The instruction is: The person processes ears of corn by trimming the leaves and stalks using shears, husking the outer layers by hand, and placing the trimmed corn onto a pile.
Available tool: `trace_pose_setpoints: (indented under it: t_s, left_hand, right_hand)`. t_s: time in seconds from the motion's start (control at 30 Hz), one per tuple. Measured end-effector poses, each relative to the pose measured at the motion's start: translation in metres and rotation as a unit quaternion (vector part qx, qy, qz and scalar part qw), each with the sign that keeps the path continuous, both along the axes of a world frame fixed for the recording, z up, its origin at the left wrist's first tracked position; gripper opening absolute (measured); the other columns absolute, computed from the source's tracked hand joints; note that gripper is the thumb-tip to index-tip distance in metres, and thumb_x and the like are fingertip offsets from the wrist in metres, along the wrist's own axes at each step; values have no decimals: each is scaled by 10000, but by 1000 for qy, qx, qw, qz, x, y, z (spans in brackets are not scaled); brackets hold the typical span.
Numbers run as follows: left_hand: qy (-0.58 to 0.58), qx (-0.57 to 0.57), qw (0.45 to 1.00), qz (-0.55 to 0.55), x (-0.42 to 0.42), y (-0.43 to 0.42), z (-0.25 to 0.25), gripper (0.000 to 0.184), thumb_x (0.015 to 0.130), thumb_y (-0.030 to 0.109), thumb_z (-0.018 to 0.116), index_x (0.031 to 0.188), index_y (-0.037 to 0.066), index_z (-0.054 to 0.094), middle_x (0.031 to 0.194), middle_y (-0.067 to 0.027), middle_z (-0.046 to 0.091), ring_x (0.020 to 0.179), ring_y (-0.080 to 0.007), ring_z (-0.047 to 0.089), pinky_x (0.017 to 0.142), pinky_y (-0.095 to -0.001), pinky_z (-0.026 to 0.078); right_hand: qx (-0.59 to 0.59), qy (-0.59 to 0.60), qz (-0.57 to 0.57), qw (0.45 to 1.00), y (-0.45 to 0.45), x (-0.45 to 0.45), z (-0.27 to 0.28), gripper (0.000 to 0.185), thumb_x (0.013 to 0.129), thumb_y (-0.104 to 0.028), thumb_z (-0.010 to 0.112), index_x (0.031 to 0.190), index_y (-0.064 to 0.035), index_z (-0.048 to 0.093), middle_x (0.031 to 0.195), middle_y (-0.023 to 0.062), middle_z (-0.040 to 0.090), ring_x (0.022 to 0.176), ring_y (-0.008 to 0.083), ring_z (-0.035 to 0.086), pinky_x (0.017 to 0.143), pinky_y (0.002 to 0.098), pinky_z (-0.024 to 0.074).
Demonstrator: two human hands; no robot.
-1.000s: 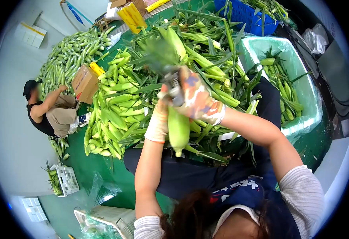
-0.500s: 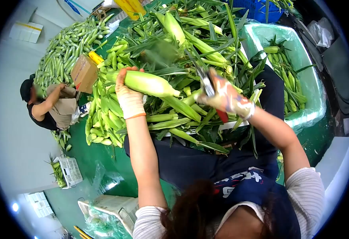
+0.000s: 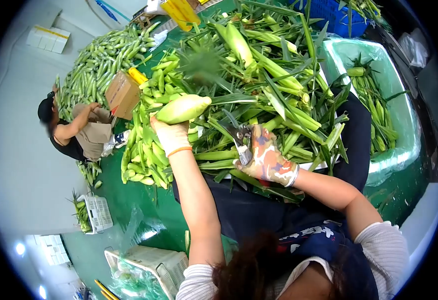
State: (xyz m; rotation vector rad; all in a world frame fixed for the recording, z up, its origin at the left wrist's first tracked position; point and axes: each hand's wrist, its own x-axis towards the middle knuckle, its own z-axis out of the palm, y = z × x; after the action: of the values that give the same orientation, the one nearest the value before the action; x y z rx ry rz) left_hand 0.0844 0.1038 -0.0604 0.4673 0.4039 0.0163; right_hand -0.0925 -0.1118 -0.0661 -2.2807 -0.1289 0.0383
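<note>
My left hand [image 3: 173, 136], in a pale glove with an orange cuff, is closed around an ear of corn [image 3: 185, 108] in light green husk. The ear's narrow end points right and slightly up. In a camouflage-patterned glove, my right hand [image 3: 271, 159] grips a pair of pruning shears [image 3: 244, 144], whose dark blades point up and left. The shears are apart from the held ear. Beneath and beyond both hands lies a heap of corn ears and leafy husks [image 3: 279, 75].
Trimmed ears [image 3: 146, 150] are piled at left. A co-worker [image 3: 74, 130] sits beside a cardboard box [image 3: 122, 95] and a large corn pile [image 3: 96, 65]. A lined foam bin [image 3: 404, 125] stands at right, a blue crate [image 3: 341, 20] behind it. White crates [image 3: 99, 212] stand at lower left.
My right hand with the shears has come down and left, closer to my lap. The ear in my left hand has turned, its narrow end now tilting up. The whole view has shifted slightly.
</note>
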Motion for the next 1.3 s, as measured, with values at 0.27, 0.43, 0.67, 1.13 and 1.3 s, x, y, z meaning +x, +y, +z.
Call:
trace_pose_setpoints:
  t_s: [0.27, 0.43, 0.67, 1.13, 1.3]
  left_hand:
    - [55, 69, 994, -65, -5, -19, -23, 683, 885, 588, 196, 1290, 89, 428, 1281, -186, 488, 1186, -384, 470, 1013, -587, 348]
    - [-12, 172, 985, -19, 81, 99, -90, 429, 859, 411, 446, 1123, 99, 577, 1171, -87, 608, 1073, -213, 579, 937, -392, 456]
    - [17, 361, 931, -55, 123, 66, -47, 373, 871, 373, 455, 1078, 89, 580, 1094, -81, 614, 988, -196, 578, 862, -366, 459]
    - [43, 644, 760, -75, 177, 64, 41, 270, 896, 295, 472, 989, 69, 587, 941, -69, 625, 818, -163, 576, 711, -316, 465]
    - [53, 705, 701, -90, 169, 68, 80, 239, 905, 267, 478, 957, 62, 590, 887, -64, 630, 758, -151, 575, 657, -297, 467]
  right_hand:
    - [15, -175, -41, 984, -9, 37, 8, 370, 736, -217, 639, 965, 24, 477, 772, 219, 556, 724, 381, 561, 661, 424, 458]
    - [152, 80, 16, 985, -66, 13, 6, 346, 739, -303, 688, 832, -10, 529, 689, 155, 580, 630, 287, 566, 613, 388, 451]
    - [228, 126, -202, 944, -289, -15, 28, 493, 737, -453, 700, 922, -25, 540, 758, 94, 586, 677, 190, 582, 612, 323, 477]
    - [309, 176, -628, 692, -572, 198, -327, 367, 796, -325, 598, 1000, -20, 615, 976, 189, 634, 872, 317, 633, 703, 446, 525]
    - [63, 148, -717, 678, -567, 224, -357, 508, 648, -359, 765, 1017, -30, 648, 1112, 154, 631, 983, 291, 605, 862, 345, 470]
